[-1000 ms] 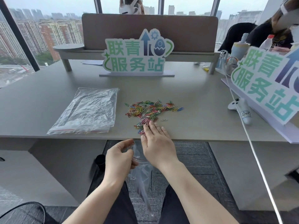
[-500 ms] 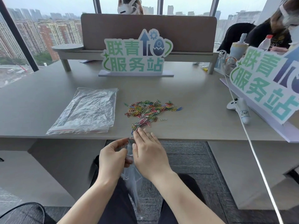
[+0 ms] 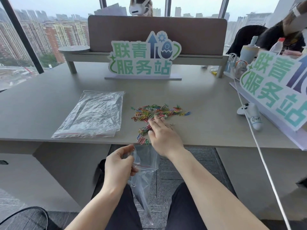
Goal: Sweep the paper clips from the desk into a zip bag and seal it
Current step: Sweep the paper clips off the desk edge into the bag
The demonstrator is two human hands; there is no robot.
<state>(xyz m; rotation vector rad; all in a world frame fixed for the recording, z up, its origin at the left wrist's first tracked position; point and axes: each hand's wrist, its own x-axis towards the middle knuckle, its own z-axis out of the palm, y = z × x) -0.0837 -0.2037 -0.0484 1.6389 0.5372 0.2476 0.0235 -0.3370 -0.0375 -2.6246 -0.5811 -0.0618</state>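
A person sits at a grey desk (image 3: 207, 100), seen from a head camera looking down at 2 bare hands. A loose pile of coloured clips (image 3: 157, 112) lies on the desk near its front edge, with a thinner trail (image 3: 143, 135) of clips running from the pile toward the person and slightly left, ending right at the edge. The right hand (image 3: 163, 135) rests flat on the desk with fingers straight and spread, fingertips (image 3: 153, 121) touching the near side of the pile; it holds nothing. The trail lies just beside this hand, on its left. The left hand (image 3: 120, 165) is below desk level, fingers curled and pinching the mouth of a clear bag (image 3: 144, 171), which hangs down between the knees. The bag's opening sits just under the desk edge, directly below the end of the trail. So the clips lie beyond and above the bag, and the line from pile to bag runs straight back toward the person. The right hand is the nearer one to the clips, and judged from this a pull toward the edge would drop them into the bag. The bag is not yet sealed. A stack of spare bags (image 3: 93, 115) lies flat on the desk, well left of the pile.
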